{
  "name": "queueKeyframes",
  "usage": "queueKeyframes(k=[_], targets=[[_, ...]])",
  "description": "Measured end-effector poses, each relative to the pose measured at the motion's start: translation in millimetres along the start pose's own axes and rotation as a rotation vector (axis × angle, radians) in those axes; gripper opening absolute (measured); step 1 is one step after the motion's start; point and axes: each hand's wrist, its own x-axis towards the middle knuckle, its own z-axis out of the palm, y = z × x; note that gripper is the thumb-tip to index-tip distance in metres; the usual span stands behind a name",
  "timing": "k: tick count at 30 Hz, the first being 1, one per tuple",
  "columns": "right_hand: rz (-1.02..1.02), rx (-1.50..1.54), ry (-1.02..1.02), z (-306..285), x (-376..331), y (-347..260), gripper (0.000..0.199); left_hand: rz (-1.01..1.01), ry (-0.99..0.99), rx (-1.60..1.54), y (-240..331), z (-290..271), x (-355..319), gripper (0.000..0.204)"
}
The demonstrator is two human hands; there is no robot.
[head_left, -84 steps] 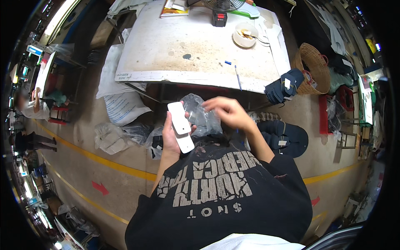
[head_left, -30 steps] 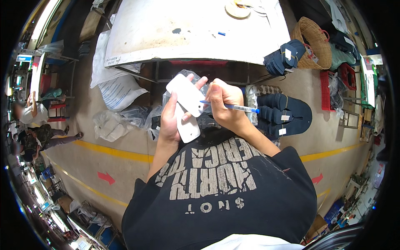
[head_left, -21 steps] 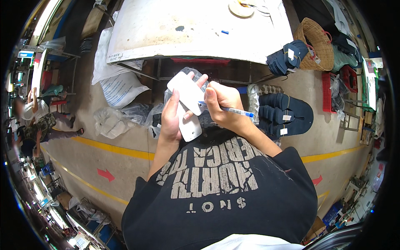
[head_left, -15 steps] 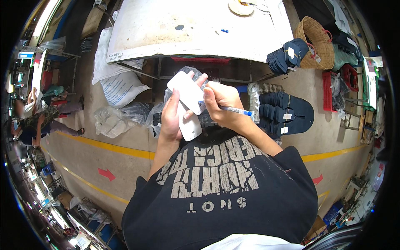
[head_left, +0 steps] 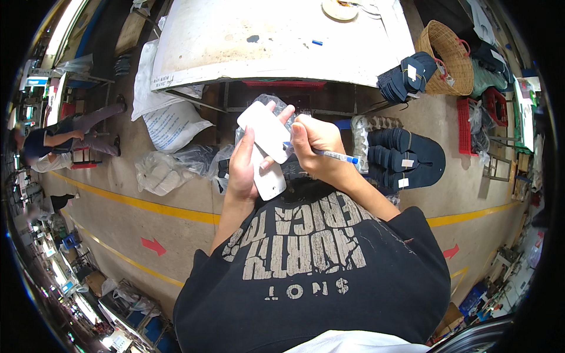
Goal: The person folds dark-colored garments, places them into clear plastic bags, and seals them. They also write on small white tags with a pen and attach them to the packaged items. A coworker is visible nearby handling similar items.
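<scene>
My left hand (head_left: 242,167) holds two white flat sole-shaped pieces (head_left: 266,132) and a crumpled clear plastic bag (head_left: 266,103) in front of my chest. The upper white piece lies tilted across the lower one (head_left: 269,180). My right hand (head_left: 316,144) grips a pen with a blue cap (head_left: 332,155), its tip pressed against the right edge of the upper white piece. Both hands touch the pieces.
A white worktable (head_left: 276,41) stands ahead with a roll of tape (head_left: 339,8). Dark blue sandals (head_left: 406,156) lie stacked on the floor at right, near a wicker basket (head_left: 446,56). White sacks (head_left: 168,117) and plastic bags (head_left: 159,173) lie at left. Another person (head_left: 53,138) works at far left.
2.8 s ago my right hand was empty and apart from the white piece; it now holds a pen against the piece. Over the last second the hands have barely moved.
</scene>
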Motion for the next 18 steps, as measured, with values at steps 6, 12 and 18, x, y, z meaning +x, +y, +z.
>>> queueKeyframes(k=[6, 12, 18], targets=[[0.012, 0.133, 0.09, 1.7, -1.5, 17.3, 0.037, 0.003, -0.053, -0.094, -2.6, -12.7, 6.5, 0.059], [0.337, 0.498, 0.203, -21.4, 9.1, 39.1, 0.02, 0.011, 0.232, -0.01, -26.8, -65.4, 41.1, 0.048], [0.616, -0.162, 0.088, -71.8, 2.7, 147.0, 0.022, -0.083, 0.447, 0.169, -44.2, -106.7, 120.2, 0.019]])
